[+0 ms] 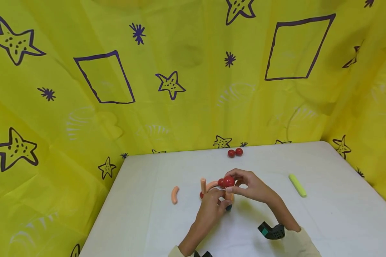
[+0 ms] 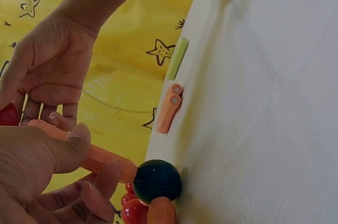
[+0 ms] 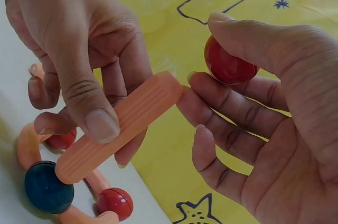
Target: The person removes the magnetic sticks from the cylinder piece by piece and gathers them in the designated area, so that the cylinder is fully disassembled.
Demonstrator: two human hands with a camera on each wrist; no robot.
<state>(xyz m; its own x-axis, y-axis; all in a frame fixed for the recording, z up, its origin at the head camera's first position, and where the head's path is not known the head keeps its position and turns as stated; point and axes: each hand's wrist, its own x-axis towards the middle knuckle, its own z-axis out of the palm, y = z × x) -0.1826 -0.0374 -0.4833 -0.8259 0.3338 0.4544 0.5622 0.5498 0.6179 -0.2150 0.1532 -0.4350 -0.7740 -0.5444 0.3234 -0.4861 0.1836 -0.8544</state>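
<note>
We watch the left hand (image 3: 87, 49) pinching an orange rod (image 3: 124, 123), its lower end joined to a dark ball (image 3: 48, 188), right hand (image 3: 288, 123) clasping a red ball (image 3: 231, 64) near the free end.

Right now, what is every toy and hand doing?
Left hand, pinching the orange stick
Orange stick, end against dark blue ball
Dark blue ball, touching orange pieces
Right hand, holding a red ball
Held red ball, apart from stick
Nearby red balls, touching orange pieces too
Left curved piece, lying alone
Green stick, lying alone
Back red balls, side by side
</note>
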